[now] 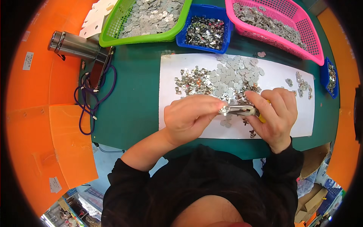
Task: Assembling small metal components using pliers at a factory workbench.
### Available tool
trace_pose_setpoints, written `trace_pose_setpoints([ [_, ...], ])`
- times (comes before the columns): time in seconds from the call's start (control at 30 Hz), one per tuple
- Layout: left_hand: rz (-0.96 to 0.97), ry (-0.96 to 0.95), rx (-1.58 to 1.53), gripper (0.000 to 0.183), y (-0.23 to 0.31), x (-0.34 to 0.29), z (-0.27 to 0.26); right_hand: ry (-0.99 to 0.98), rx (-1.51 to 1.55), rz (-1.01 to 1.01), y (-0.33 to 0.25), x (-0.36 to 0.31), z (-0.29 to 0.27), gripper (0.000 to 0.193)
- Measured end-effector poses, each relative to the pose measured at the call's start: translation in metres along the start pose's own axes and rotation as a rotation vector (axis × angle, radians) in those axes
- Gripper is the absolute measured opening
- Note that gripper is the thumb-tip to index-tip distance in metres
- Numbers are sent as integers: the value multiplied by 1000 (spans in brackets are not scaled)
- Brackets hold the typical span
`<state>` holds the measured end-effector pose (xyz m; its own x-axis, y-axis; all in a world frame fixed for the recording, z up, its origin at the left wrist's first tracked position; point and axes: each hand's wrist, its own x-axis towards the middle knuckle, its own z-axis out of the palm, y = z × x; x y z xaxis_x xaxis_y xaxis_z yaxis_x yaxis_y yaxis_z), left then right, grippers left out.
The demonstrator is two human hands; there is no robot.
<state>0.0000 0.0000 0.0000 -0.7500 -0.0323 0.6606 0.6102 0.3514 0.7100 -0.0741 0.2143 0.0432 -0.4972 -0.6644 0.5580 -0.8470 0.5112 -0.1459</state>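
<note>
My right hand (275,118) is closed round the yellow handles of a pair of pliers (242,109), whose metal jaws point left. At the jaw tips is a small shiny metal part (224,110), pinched between the thumb and fingers of my left hand (193,116). Both hands are over a white sheet (176,62). On it, just beyond my hands, lie a pile of flat grey metal pieces (236,73), a heap of small shiny bent metal parts (193,81) to its left, and more shiny parts (242,92) near the pliers.
Along the far edge of the green table (132,75) stand a green basket (145,39), a blue bin (204,48) and a pink basket (272,43), all holding metal pieces. A small blue tray (325,77) is at right. At left are a steel flask (73,45) and a purple cord (92,106).
</note>
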Motion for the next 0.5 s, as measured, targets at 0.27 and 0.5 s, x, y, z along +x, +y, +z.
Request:
trace_pose_setpoints([
  [0.27,-287,82,-145,23,4,-3,3,-38,83,109,-3,-2,8,41],
  [0.5,-275,64,-103,22,4,-1,2,-52,101,128,-3,-3,9,40],
])
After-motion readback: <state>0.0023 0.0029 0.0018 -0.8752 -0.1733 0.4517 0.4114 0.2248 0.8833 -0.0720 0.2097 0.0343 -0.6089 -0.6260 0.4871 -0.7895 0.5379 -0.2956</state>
